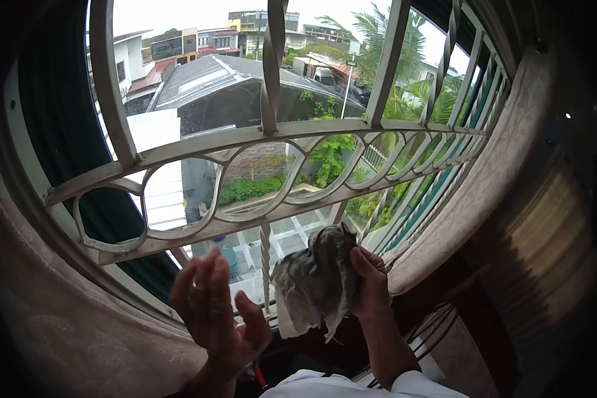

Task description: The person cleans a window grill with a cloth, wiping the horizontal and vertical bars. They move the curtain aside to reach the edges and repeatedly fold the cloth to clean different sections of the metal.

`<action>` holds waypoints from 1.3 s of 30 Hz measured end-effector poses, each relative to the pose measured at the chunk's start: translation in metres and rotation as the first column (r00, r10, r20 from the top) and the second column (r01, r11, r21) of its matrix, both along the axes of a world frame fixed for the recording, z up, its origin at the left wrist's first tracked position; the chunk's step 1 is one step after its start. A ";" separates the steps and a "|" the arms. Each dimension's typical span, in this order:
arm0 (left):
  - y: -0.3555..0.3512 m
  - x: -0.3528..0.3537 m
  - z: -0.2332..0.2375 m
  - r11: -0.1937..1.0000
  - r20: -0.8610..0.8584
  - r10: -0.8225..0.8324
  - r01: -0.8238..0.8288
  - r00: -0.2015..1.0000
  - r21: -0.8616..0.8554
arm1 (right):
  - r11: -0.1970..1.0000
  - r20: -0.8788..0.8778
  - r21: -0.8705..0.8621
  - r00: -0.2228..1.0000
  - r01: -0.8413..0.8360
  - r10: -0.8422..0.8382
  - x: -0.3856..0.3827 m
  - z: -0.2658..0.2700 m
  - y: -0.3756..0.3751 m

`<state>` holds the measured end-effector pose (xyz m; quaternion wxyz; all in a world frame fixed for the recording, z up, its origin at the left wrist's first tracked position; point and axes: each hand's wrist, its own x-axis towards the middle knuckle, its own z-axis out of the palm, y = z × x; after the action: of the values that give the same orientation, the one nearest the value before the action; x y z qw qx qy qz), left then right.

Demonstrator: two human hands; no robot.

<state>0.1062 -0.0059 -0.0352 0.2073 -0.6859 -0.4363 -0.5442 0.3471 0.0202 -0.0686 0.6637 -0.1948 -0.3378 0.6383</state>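
Our right hand [373,286] pinches the rag [315,275] at one side, our left hand [219,318] is spread; because of frayed edges, the rag could catch on the window bars [272,73].

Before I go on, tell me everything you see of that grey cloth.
The grey cloth is thin, limp-looking and crumpled, bunched at the top, with dark patches, a paler lower-left part and a ragged, frayed lower edge. It hangs from the right hand, thumb at its right side, in front of the window grille. The left hand is apart from it. Whether it is damp, I cannot tell.
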 end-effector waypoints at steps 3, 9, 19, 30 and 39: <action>-0.008 0.041 -0.029 0.846 0.254 -0.429 0.484 0.867 -0.225 | 0.997 -0.040 -0.077 0.999 -0.014 0.011 -0.007 -0.014 -0.005; 0.004 0.078 -0.079 0.648 0.333 -0.550 0.643 0.766 -0.408 | 0.979 0.075 -0.022 0.977 0.202 -0.200 -0.002 -0.030 -0.014; 0.034 0.079 -0.062 -0.046 0.767 -0.305 0.796 0.564 -0.604 | 0.885 0.555 0.024 0.730 0.465 -0.399 0.074 -0.056 -0.026; 0.047 0.128 -0.100 -0.243 0.910 -0.188 0.880 0.370 -0.408 | 0.880 0.859 0.195 0.358 0.433 -0.367 0.111 -0.067 -0.040; 0.042 0.144 -0.094 -0.043 0.964 -0.064 0.964 0.258 -0.261 | 0.882 0.669 0.007 0.653 0.471 -0.354 0.130 -0.142 -0.040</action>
<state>0.2506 0.0359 -0.1294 -0.6912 -0.4822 -0.3197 -0.4330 0.4776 -0.0201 -0.2106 0.6122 -0.5313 -0.4394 0.3871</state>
